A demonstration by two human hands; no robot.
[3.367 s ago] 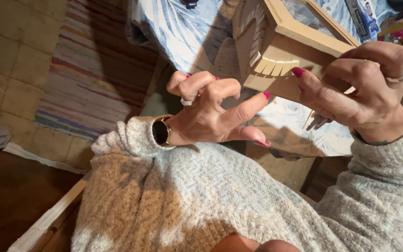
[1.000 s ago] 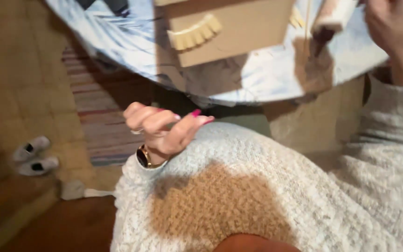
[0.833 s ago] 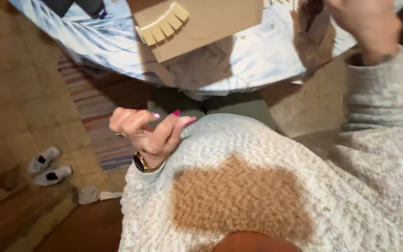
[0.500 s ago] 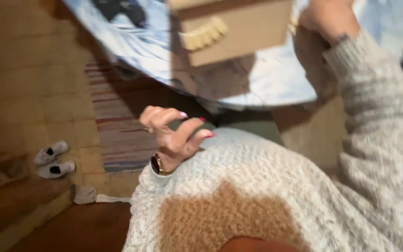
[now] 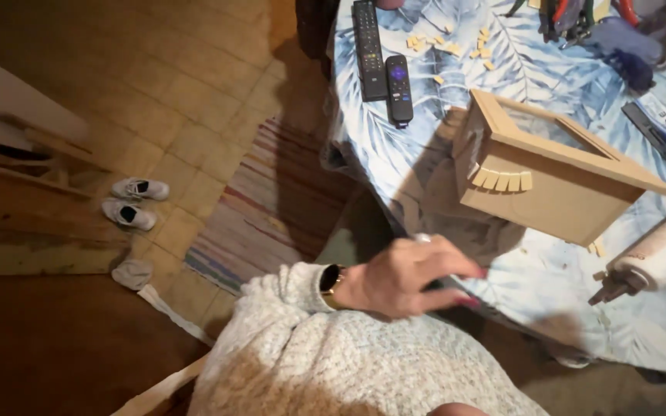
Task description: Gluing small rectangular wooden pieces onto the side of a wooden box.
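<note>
counter (image 5: 395, 146): it wears a blue cloth with pale leaf shapes and fills the top right of the view
wooden box (image 5: 556, 181): a light brown box made of thin flat boards, with an open frame on top and a row of small wooden tabs stuck on its near side; it sits on the counter, near the left hand, up and to its right, not touching it
rug (image 5: 271, 208): striped, on the tiled floor, left of the counter
left hand (image 5: 406, 276): it floats in front of the counter edge, above the lap, palm down, fingers spread a little and pointing right; it is blurry and holds nothing; red nails, a ring, and a gold watch at the wrist; the sleeve is a fuzzy cream knit
right hand: not in the picture, so I cannot tell how it is
glue bottle (image 5: 653, 258): white and round with a dark tip, lying on its side on the counter, right of the left hand and below the box
remotes (image 5: 383, 58): two long black ones, side by side, far up the counter
shoes (image 5: 134, 202): a white pair on the floor, far left
wood bits (image 5: 449, 46): tiny pale pieces scattered by the remotes
</note>
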